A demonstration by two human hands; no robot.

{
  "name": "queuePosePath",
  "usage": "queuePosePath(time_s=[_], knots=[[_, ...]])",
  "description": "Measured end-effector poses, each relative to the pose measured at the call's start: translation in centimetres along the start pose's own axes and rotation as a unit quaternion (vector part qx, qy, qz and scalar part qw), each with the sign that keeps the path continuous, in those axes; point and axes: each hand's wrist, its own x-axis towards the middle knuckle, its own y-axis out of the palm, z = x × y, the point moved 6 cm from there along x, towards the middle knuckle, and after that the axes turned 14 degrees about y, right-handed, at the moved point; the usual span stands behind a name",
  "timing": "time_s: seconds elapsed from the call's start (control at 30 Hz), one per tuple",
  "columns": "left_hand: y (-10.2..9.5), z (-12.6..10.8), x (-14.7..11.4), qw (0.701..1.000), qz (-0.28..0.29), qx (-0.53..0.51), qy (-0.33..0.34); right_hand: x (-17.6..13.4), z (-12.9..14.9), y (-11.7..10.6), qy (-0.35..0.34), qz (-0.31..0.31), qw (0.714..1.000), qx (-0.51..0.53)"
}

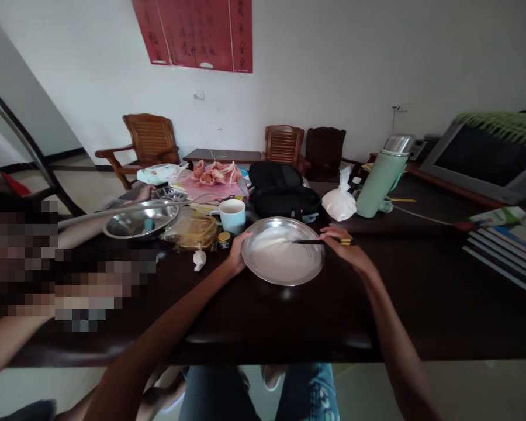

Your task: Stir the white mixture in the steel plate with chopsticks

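A wide steel bowl [309, 278] stands on the dark table with a creamy white mixture [276, 260] in it. My left hand [239, 251] grips the bowl's left rim, its fingers partly hidden behind the edge. In my right hand [338, 240], on the other side, are black chopsticks [307, 241] with gold ends, closed in my fingers. Their tips reach into the white mixture. Close to my left hand are a small gold-lidded jar [224, 239] and a light blue mug [233, 217].
A person sits at the left, near another steel bowl [114, 229] holding a blue piece. Behind my bowl are an open black case [280, 199], a tied bag of white powder [339, 203] and a green thermos [379, 184]. Books [508, 251] and a television [482, 158] occupy the right.
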Motion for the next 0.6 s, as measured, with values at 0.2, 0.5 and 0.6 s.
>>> queuePosePath(time_s=[0.2,0.5,0.6], knots=[[-0.1,0.0,0.0,1.000,0.001,0.007,0.001,-1.2,1.0,0.0,-0.014,0.126,0.992,0.001],[-0.2,0.1,0.0,1.000,-0.006,-0.004,-0.001,-0.4,0.5,-1.3,0.001,0.047,0.999,0.011],[0.1,0.0,-0.2,1.000,-0.004,-0.012,-0.002,-1.0,1.1,0.2,-0.010,0.127,0.992,0.006]])
